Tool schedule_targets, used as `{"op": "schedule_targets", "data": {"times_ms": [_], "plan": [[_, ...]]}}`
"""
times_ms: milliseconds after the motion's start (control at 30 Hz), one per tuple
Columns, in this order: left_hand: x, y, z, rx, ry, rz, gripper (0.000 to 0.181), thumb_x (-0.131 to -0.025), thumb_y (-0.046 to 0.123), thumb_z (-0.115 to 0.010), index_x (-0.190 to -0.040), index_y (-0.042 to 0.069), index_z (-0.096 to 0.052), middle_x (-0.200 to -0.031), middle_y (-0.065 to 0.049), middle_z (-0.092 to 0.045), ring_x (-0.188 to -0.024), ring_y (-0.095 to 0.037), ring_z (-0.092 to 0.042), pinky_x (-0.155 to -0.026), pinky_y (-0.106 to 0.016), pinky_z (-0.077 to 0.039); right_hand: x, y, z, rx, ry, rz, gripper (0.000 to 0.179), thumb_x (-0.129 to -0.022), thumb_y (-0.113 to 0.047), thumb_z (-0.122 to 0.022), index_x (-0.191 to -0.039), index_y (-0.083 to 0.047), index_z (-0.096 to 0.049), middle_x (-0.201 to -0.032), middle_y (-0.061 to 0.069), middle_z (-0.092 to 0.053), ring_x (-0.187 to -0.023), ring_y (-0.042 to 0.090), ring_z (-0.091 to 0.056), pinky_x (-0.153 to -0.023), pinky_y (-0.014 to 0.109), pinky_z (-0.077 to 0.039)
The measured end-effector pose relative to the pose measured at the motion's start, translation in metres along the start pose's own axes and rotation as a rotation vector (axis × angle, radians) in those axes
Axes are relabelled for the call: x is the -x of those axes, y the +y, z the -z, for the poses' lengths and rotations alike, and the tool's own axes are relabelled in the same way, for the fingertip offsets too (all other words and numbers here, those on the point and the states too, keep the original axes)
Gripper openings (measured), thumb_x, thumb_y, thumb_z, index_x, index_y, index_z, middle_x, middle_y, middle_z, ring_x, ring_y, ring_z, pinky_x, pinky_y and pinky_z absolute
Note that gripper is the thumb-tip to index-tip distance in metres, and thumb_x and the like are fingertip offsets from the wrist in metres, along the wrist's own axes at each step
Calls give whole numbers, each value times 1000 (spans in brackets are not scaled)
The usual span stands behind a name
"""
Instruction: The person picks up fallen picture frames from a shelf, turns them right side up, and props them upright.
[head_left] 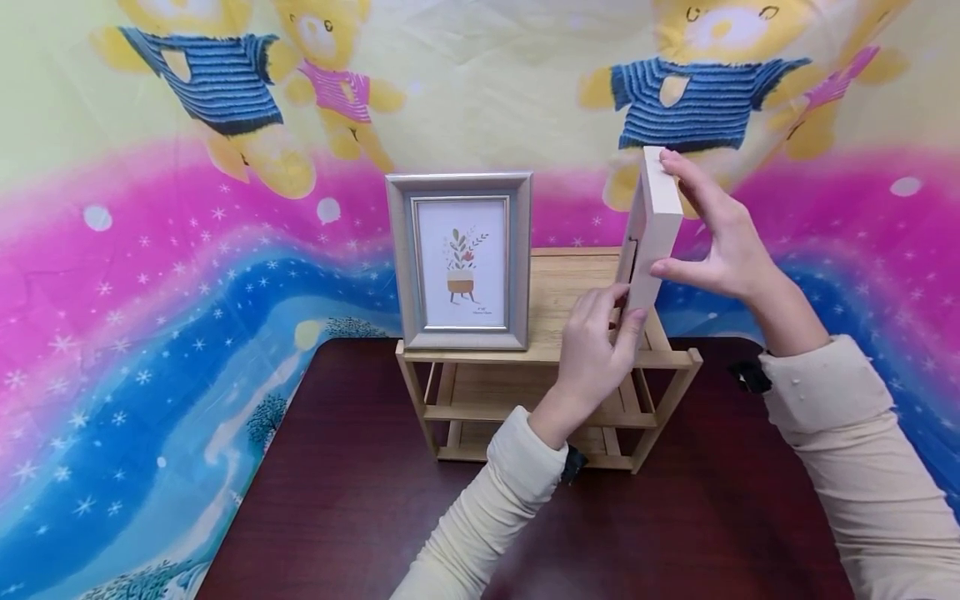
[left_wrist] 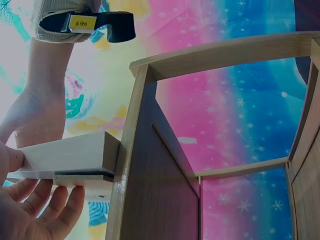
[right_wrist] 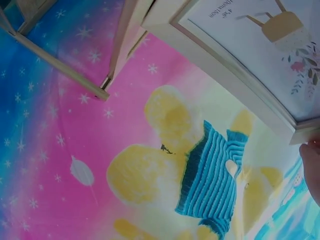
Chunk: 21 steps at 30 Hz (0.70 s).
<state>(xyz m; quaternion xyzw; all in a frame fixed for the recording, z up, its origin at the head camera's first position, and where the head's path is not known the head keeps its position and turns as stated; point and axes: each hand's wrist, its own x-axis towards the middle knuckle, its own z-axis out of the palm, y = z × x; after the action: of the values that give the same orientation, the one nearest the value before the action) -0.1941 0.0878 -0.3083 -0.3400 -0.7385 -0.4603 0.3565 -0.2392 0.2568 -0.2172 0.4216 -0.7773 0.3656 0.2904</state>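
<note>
A white picture frame (head_left: 658, 233) stands nearly edge-on over the right part of the wooden shelf rack's (head_left: 573, 287) top. My left hand (head_left: 596, 346) pinches its lower near edge, thumb on the rim, fingers at the back by a thin backing stand (left_wrist: 82, 180). My right hand (head_left: 720, 237) holds the upper part, fingertips at the top corner and thumb against the side rim. In the right wrist view, its front shows a potted-plant print (right_wrist: 285, 35). To its left, a grey picture frame (head_left: 459, 333) with a similar print stands upright on the rack.
The three-tier rack stands on a dark red-brown table (head_left: 337, 500). Behind it hangs a colourful cloth (head_left: 480, 108) with bears in striped shirts. Black straps are on both wrists, over cream sleeves.
</note>
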Motion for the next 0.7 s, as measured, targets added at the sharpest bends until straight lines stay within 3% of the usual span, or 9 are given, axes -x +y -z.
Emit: {"op": "schedule_targets", "data": {"times_ms": [100, 267, 400, 600, 700], "plan": [[1, -1, 0, 44, -12, 4, 24, -90, 10, -52, -109, -5, -56, -95, -13, -60, -84, -21, -56, -69, -11, -44, -1, 0, 2, -46, -23, 12, 94, -70, -46, -73, -136, 6, -32, -144, 18, -28, -132, 24, -27, -107, 35, -24], [2, -4, 3, 58, -42, -18, 30, -89, 1, -43, -114, -4, -59, -103, -14, -63, -95, -20, -58, -82, -15, -44, 0, 1, 3, -98, -18, 13, 93, -69, -41, -76, -134, 9, -33, -143, 19, -30, -130, 24, -30, -106, 31, -26], [1, -5, 8, -45, -43, -71, 31, -84, -2, -47, -111, -1, -62, -100, -11, -66, -93, -19, -60, -85, -16, -43, 1, 3, 3, -111, -8, 11, 93, -68, -39, -78, -133, 10, -33, -143, 20, -30, -129, 23, -32, -105, 30, -27], [1, -9, 12, -293, -23, -131, 30, -75, -3, -60, -102, 6, -67, -96, -5, -65, -87, -16, -60, -70, -15, -48, 1, 2, 3, -130, -12, -3, 91, -68, -34, -79, -133, 9, -32, -143, 20, -29, -129, 23, -32, -105, 30, -27], [0, -11, 14, -304, -14, -110, 33, -72, -7, -59, -103, 4, -66, -97, -8, -60, -84, -17, -59, -64, -14, -47, 0, 1, 2, -137, -23, -10, 90, -68, -31, -80, -134, 9, -32, -143, 20, -29, -129, 23, -31, -105, 30, -27]]}}
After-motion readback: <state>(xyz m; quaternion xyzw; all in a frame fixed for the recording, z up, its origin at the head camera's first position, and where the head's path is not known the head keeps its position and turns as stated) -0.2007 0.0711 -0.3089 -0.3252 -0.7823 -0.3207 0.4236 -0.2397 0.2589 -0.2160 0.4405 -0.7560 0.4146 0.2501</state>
